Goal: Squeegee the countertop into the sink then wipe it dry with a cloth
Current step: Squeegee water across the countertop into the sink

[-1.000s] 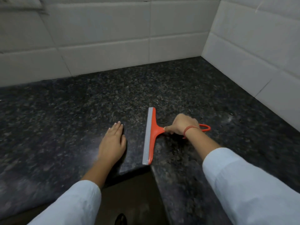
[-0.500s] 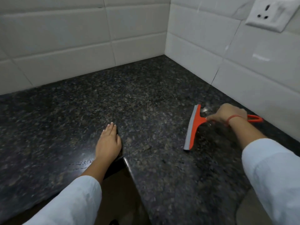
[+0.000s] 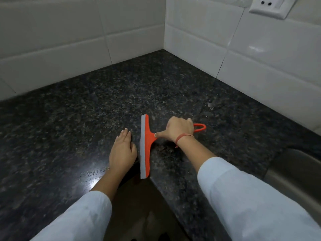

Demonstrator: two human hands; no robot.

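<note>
An orange squeegee with a grey rubber blade lies blade-down on the dark speckled granite countertop, at the inner corner of the L-shaped top. My right hand grips its handle, whose loop end sticks out to the right. My left hand rests flat on the counter just left of the blade, fingers together and holding nothing. A steel sink shows at the right edge. A few water drops glisten near the right wall. No cloth is in view.
White tiled walls meet in a corner behind the counter. A white wall socket sits high on the right wall. The counter's inner edge drops to a dark floor between my arms.
My right hand has pulled the squeegee from near the right wall leftward across the counter to the inner corner, next to my left hand. My left hand has stayed put.
</note>
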